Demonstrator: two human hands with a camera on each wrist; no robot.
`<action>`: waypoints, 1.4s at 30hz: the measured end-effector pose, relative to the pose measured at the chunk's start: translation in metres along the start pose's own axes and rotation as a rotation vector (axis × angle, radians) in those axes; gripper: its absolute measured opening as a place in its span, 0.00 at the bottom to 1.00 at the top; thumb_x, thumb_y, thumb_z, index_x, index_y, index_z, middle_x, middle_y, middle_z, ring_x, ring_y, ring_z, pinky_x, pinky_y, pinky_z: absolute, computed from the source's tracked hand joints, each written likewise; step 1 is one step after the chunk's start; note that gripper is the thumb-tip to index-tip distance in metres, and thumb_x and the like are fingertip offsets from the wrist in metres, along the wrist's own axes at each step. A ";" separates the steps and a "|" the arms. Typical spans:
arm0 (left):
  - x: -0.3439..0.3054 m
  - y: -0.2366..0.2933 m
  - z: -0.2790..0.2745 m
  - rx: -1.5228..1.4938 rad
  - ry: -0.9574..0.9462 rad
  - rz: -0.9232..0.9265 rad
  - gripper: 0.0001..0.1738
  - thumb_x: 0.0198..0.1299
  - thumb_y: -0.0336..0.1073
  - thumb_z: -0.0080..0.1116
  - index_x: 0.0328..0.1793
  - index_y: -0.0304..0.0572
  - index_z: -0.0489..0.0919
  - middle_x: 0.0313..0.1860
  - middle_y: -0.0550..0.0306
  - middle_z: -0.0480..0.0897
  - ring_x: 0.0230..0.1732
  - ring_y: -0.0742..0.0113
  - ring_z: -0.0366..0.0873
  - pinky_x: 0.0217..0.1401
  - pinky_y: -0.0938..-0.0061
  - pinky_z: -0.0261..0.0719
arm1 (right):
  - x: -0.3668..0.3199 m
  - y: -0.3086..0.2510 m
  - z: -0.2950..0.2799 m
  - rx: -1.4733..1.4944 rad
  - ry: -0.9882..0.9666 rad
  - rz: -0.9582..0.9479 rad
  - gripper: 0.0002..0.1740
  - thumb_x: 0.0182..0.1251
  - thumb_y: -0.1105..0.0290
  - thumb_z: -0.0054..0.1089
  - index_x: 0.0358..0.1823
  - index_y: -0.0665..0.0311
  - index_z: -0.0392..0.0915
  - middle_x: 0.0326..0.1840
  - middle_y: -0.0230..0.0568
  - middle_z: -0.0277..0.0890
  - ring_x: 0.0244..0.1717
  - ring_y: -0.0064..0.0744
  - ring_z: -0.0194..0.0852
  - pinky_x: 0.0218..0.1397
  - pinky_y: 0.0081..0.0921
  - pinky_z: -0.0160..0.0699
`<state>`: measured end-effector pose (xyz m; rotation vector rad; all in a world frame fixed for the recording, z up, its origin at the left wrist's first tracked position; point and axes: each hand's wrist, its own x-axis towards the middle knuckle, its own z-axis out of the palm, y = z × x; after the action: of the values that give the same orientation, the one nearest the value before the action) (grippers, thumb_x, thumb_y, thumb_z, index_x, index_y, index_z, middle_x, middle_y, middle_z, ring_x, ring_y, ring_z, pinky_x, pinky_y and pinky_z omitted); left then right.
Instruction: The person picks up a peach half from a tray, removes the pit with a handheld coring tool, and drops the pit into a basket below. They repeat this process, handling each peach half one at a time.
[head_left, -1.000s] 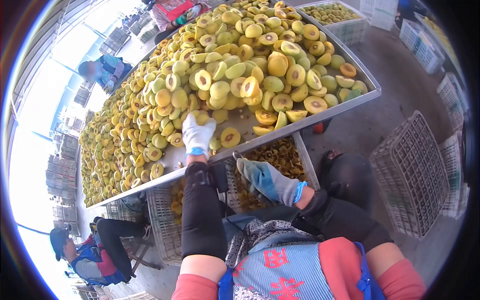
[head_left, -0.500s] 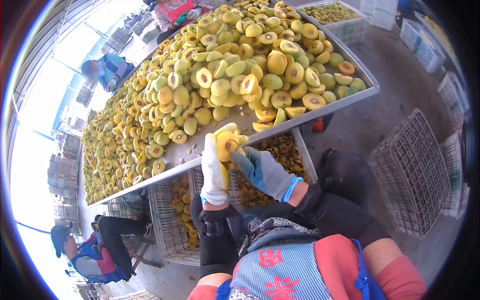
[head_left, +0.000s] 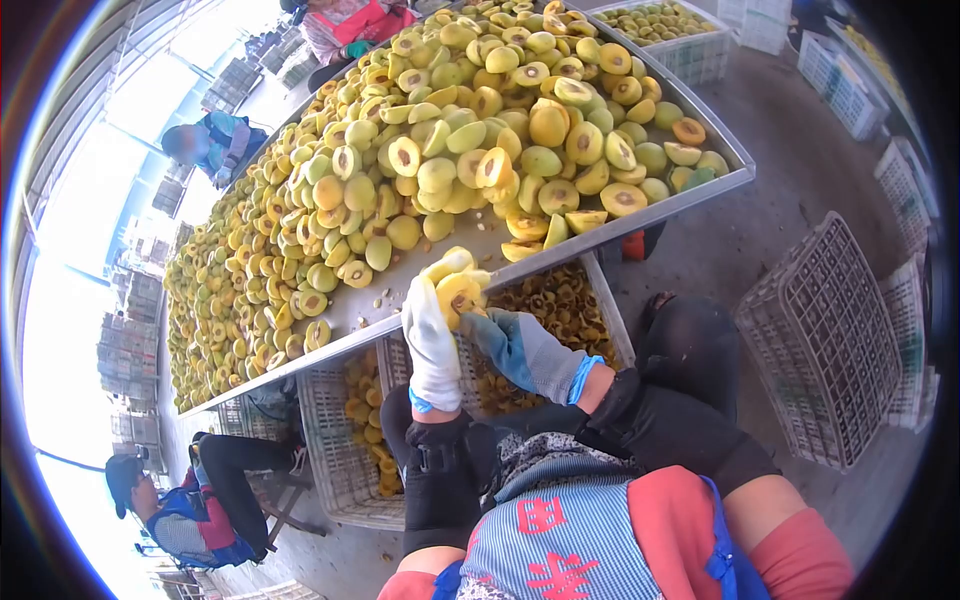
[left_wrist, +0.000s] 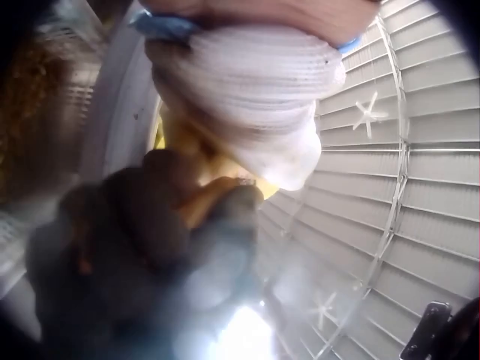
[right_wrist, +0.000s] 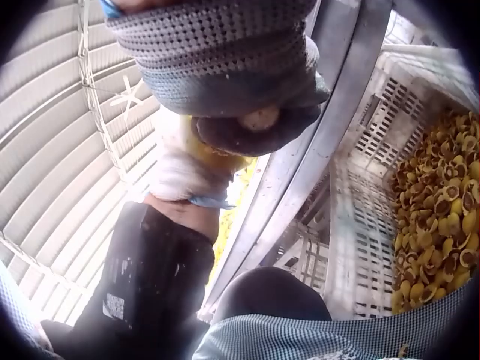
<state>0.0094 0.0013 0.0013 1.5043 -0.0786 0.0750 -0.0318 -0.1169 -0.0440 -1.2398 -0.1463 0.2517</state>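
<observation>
Head view: the left hand (head_left: 431, 335) holds a yellow stone-fruit half (head_left: 457, 293); the right hand (head_left: 525, 348) touches its near right edge (whether gripping, I cannot tell).

Your left hand (head_left: 433, 335) points up and away from you, curled in a grip. Your right hand (head_left: 530, 350) angles in from your right, its fingers (head_left: 490, 335) bent, just beside the left. Both forearms reach forward, your left forearm (head_left: 438, 480) nearly straight ahead.

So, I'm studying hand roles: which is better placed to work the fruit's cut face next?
Likely the right hand: it's at the cut fruit, while the left hand is busy holding it.
</observation>
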 end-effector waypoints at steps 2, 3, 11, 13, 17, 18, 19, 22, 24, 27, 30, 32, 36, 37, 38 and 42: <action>-0.007 0.005 0.011 -0.106 0.080 -0.042 0.30 0.79 0.54 0.37 0.59 0.34 0.80 0.46 0.40 0.87 0.37 0.58 0.85 0.45 0.68 0.85 | 0.001 0.009 0.000 -0.053 -0.008 -0.026 0.31 0.80 0.47 0.54 0.54 0.75 0.81 0.42 0.39 0.85 0.44 0.18 0.70 0.51 0.25 0.76; -0.012 0.010 0.018 -0.145 0.126 -0.064 0.30 0.79 0.54 0.39 0.57 0.34 0.81 0.46 0.41 0.87 0.37 0.58 0.85 0.45 0.69 0.85 | 0.002 0.012 0.001 -0.080 -0.014 -0.040 0.32 0.80 0.46 0.53 0.54 0.75 0.81 0.42 0.39 0.85 0.45 0.18 0.70 0.52 0.25 0.76; -0.004 -0.004 0.004 -0.213 -0.071 0.001 0.28 0.79 0.53 0.39 0.42 0.32 0.77 0.36 0.40 0.85 0.29 0.56 0.83 0.35 0.66 0.85 | -0.007 -0.019 -0.013 0.824 -0.570 0.709 0.33 0.73 0.28 0.44 0.31 0.51 0.72 0.15 0.18 0.54 0.09 0.12 0.46 0.08 0.14 0.45; 0.000 -0.003 0.005 -0.442 -0.012 -0.105 0.20 0.75 0.51 0.44 0.39 0.43 0.73 0.34 0.53 0.80 0.29 0.62 0.77 0.32 0.69 0.80 | -0.006 -0.016 -0.014 0.892 -0.593 0.652 0.35 0.74 0.29 0.42 0.34 0.55 0.72 0.14 0.19 0.55 0.09 0.11 0.50 0.09 0.13 0.50; 0.013 0.001 -0.037 -0.685 0.141 -0.135 0.10 0.71 0.50 0.50 0.41 0.58 0.72 0.33 0.69 0.74 0.32 0.72 0.73 0.26 0.75 0.75 | -0.017 -0.017 -0.012 0.768 -0.650 0.645 0.35 0.75 0.29 0.41 0.34 0.55 0.72 0.15 0.19 0.57 0.11 0.12 0.52 0.10 0.13 0.53; 0.013 0.004 -0.061 -0.657 0.189 -0.124 0.12 0.71 0.53 0.50 0.43 0.57 0.75 0.36 0.68 0.78 0.34 0.71 0.76 0.27 0.74 0.78 | -0.018 -0.011 -0.013 0.754 -0.613 0.632 0.35 0.75 0.29 0.41 0.34 0.55 0.72 0.16 0.19 0.57 0.11 0.13 0.53 0.11 0.14 0.54; 0.009 -0.002 -0.093 -0.596 0.234 -0.063 0.18 0.73 0.56 0.49 0.50 0.54 0.79 0.42 0.66 0.83 0.37 0.70 0.79 0.30 0.74 0.80 | -0.019 -0.008 -0.013 0.743 -0.575 0.619 0.35 0.74 0.28 0.41 0.34 0.55 0.72 0.16 0.20 0.58 0.12 0.13 0.53 0.11 0.14 0.55; 0.001 -0.004 -0.180 0.395 0.621 0.003 0.23 0.71 0.50 0.58 0.55 0.35 0.81 0.46 0.50 0.86 0.41 0.65 0.84 0.37 0.74 0.80 | -0.018 -0.022 -0.016 0.601 -0.537 0.653 0.37 0.73 0.26 0.41 0.34 0.55 0.72 0.17 0.20 0.58 0.13 0.14 0.55 0.14 0.16 0.57; -0.002 0.011 -0.167 0.917 0.764 0.047 0.21 0.67 0.46 0.63 0.50 0.31 0.83 0.49 0.43 0.85 0.47 0.55 0.83 0.47 0.64 0.79 | -0.023 -0.031 -0.010 0.464 -0.469 0.599 0.38 0.72 0.25 0.41 0.33 0.56 0.72 0.17 0.21 0.59 0.14 0.15 0.55 0.15 0.17 0.57; 0.017 0.008 -0.122 1.278 0.511 0.342 0.23 0.63 0.49 0.65 0.51 0.33 0.84 0.55 0.37 0.83 0.59 0.45 0.77 0.65 0.57 0.72 | -0.022 -0.041 -0.004 0.250 -0.302 0.534 0.38 0.71 0.24 0.41 0.33 0.56 0.72 0.17 0.23 0.60 0.14 0.17 0.55 0.16 0.19 0.57; 0.054 -0.020 -0.067 1.467 0.252 0.393 0.29 0.61 0.58 0.63 0.53 0.38 0.85 0.60 0.41 0.81 0.69 0.47 0.70 0.73 0.51 0.63 | -0.016 -0.040 -0.006 0.108 -0.087 0.475 0.38 0.71 0.24 0.40 0.33 0.56 0.72 0.18 0.24 0.61 0.14 0.19 0.55 0.17 0.20 0.57; 0.072 -0.035 -0.041 1.490 0.024 0.214 0.30 0.60 0.60 0.62 0.54 0.43 0.85 0.62 0.43 0.81 0.74 0.48 0.65 0.76 0.47 0.57 | -0.014 -0.039 -0.012 0.134 0.017 0.496 0.37 0.72 0.25 0.41 0.34 0.54 0.72 0.18 0.24 0.61 0.14 0.20 0.55 0.17 0.22 0.57; 0.075 -0.035 -0.016 1.114 -0.230 0.104 0.20 0.58 0.49 0.68 0.49 0.43 0.82 0.53 0.47 0.85 0.57 0.52 0.80 0.61 0.58 0.75 | -0.008 -0.041 -0.022 0.190 0.137 0.485 0.33 0.73 0.27 0.44 0.35 0.52 0.72 0.17 0.24 0.60 0.12 0.20 0.53 0.17 0.22 0.57; 0.074 -0.036 -0.012 0.998 -0.250 0.094 0.19 0.58 0.46 0.70 0.48 0.41 0.81 0.50 0.47 0.86 0.51 0.54 0.83 0.56 0.63 0.80 | -0.007 -0.039 -0.023 0.164 0.150 0.434 0.32 0.74 0.30 0.45 0.37 0.54 0.74 0.19 0.25 0.63 0.15 0.19 0.58 0.19 0.22 0.61; 0.071 -0.038 -0.009 0.885 -0.221 0.185 0.18 0.55 0.35 0.73 0.47 0.39 0.79 0.47 0.48 0.86 0.43 0.58 0.86 0.48 0.68 0.83 | -0.005 -0.037 -0.024 0.136 0.161 0.381 0.30 0.76 0.34 0.47 0.40 0.55 0.76 0.20 0.25 0.67 0.18 0.19 0.63 0.22 0.21 0.65; 0.052 -0.029 0.000 0.510 0.007 0.344 0.17 0.62 0.35 0.66 0.55 0.37 0.79 0.47 0.53 0.84 0.46 0.70 0.83 0.50 0.73 0.82 | 0.014 0.018 -0.015 0.079 0.255 -0.234 0.22 0.82 0.51 0.52 0.54 0.65 0.80 0.35 0.29 0.80 0.38 0.16 0.77 0.40 0.17 0.78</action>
<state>0.0641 -0.0010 -0.0226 1.9859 -0.3325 0.4004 -0.0162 -0.1214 -0.0665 -1.1542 -0.0590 -0.1034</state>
